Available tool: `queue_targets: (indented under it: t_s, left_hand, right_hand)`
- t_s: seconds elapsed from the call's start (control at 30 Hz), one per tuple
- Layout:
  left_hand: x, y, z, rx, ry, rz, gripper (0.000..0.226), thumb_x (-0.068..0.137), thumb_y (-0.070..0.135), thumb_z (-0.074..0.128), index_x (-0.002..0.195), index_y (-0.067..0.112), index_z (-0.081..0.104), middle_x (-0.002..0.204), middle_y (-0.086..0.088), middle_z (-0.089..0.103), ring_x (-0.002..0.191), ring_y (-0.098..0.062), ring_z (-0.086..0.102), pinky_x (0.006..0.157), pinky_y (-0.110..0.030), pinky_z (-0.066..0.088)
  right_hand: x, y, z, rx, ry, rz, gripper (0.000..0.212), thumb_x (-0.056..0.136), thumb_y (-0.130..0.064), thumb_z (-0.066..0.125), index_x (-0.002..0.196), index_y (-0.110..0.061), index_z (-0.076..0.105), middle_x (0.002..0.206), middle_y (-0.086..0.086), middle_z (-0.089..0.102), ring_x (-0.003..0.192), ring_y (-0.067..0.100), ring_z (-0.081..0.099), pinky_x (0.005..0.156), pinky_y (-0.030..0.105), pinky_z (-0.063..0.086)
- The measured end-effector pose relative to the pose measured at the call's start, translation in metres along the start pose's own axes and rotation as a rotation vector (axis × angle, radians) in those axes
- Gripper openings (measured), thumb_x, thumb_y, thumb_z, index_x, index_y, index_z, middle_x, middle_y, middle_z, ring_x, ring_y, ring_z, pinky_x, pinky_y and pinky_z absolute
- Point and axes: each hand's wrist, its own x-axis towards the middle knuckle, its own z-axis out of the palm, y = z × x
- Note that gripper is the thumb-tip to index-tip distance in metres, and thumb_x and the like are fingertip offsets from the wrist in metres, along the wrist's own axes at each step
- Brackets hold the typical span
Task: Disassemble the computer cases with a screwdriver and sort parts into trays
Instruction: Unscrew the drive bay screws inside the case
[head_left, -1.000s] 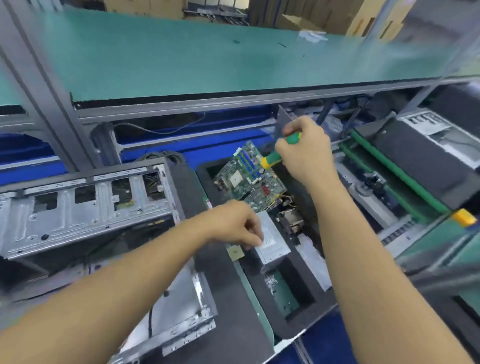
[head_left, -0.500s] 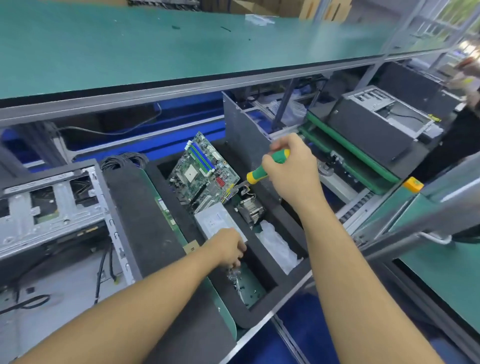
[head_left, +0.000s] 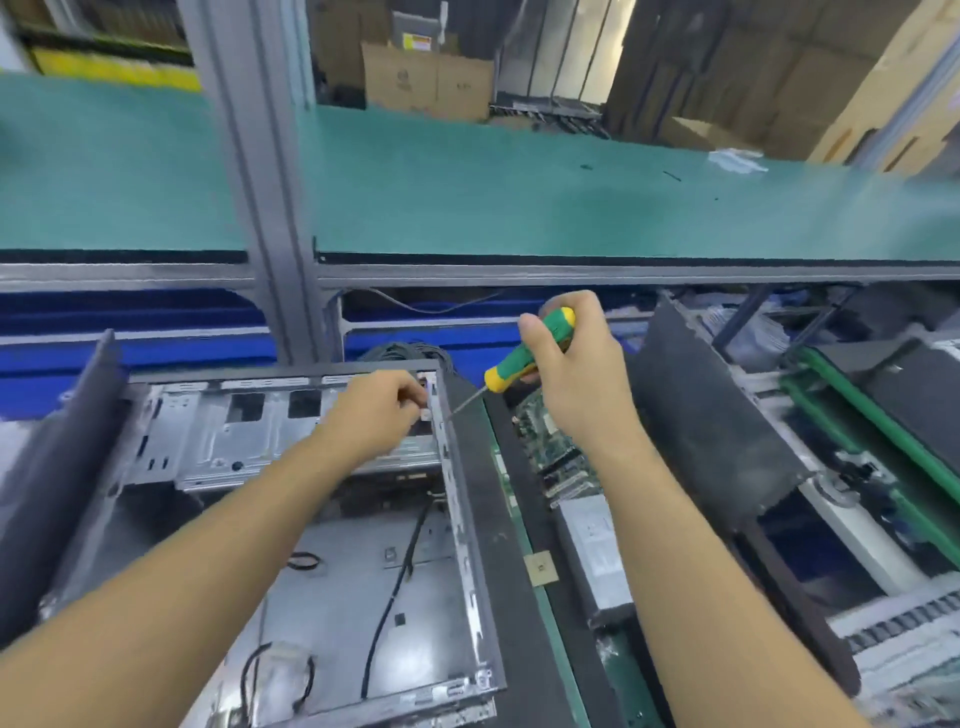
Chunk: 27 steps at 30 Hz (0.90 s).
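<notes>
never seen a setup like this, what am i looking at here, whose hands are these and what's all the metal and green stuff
This is one picture from a camera worn on a person's head, looking forward and down at their own bare arms. No robot is involved.

The right hand grips a screwdriver with a green and yellow handle, its thin metal tip pointing down toward the left hand. The left hand reaches into the upper right corner of an opened computer case, a grey metal shell with loose black cables lying inside; what its fingers pinch is too small to tell.

To the right sits a black tray holding removed parts: a green circuit board and a grey boxed unit. Above runs a green-topped shelf, with cardboard boxes behind.
</notes>
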Motion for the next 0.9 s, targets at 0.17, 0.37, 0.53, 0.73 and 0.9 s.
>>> queue_targets:
  t_s: [0.17, 0.37, 0.53, 0.73, 0.9]
  left_hand:
    - [0.002, -0.066, -0.030, 0.020, 0.164, -0.097, 0.042, 0.090, -0.009, 0.044, 0.113, 0.012, 0.073, 0.118, -0.007, 0.068, 0.103, -0.021, 0.062, 0.090, -0.022, 0.043]
    - [-0.005, -0.109, -0.028, 0.093, 0.083, -0.039, 0.025, 0.096, 0.014, 0.061, 0.118, 0.020, 0.073, 0.116, 0.000, 0.060, 0.108, -0.020, 0.057, 0.097, -0.034, 0.044]
    - [-0.002, -0.104, -0.019, 0.117, 0.117, -0.015, 0.015, 0.093, 0.042, 0.065, 0.106, 0.044, 0.071, 0.102, 0.018, 0.054, 0.105, -0.014, 0.047, 0.093, -0.041, 0.039]
    - [0.007, -0.107, -0.012, 0.158, 0.189, -0.031, 0.011, 0.092, 0.042, 0.066, 0.100, 0.043, 0.074, 0.099, 0.021, 0.055, 0.097, -0.009, 0.048, 0.079, -0.034, 0.027]
    - [0.012, -0.113, -0.006, 0.179, 0.221, -0.044, 0.009, 0.090, 0.043, 0.068, 0.096, 0.045, 0.075, 0.097, 0.020, 0.057, 0.098, -0.009, 0.050, 0.077, -0.034, 0.026]
  right_hand:
    - [0.006, -0.013, 0.064, -0.020, -0.154, -0.048, 0.017, 0.101, -0.036, 0.056, 0.105, -0.025, 0.044, 0.078, -0.005, 0.062, 0.064, 0.004, 0.064, 0.055, 0.023, 0.047]
    - [0.010, -0.018, 0.110, 0.036, -0.227, -0.039, 0.015, 0.102, -0.029, 0.056, 0.106, -0.023, 0.044, 0.070, -0.015, 0.064, 0.063, -0.009, 0.057, 0.051, 0.009, 0.038]
    - [0.014, -0.014, 0.128, -0.003, -0.275, -0.013, 0.017, 0.102, -0.033, 0.056, 0.111, -0.023, 0.045, 0.085, -0.006, 0.061, 0.072, 0.012, 0.056, 0.058, 0.024, 0.040]
    - [0.018, -0.011, 0.134, -0.042, -0.321, -0.019, 0.017, 0.103, -0.032, 0.055, 0.111, -0.022, 0.044, 0.089, 0.000, 0.059, 0.066, 0.010, 0.048, 0.055, 0.022, 0.035]
    - [0.020, -0.013, 0.138, -0.046, -0.328, -0.033, 0.016, 0.102, -0.032, 0.055, 0.110, -0.021, 0.045, 0.087, -0.002, 0.058, 0.069, 0.011, 0.049, 0.058, 0.025, 0.036]
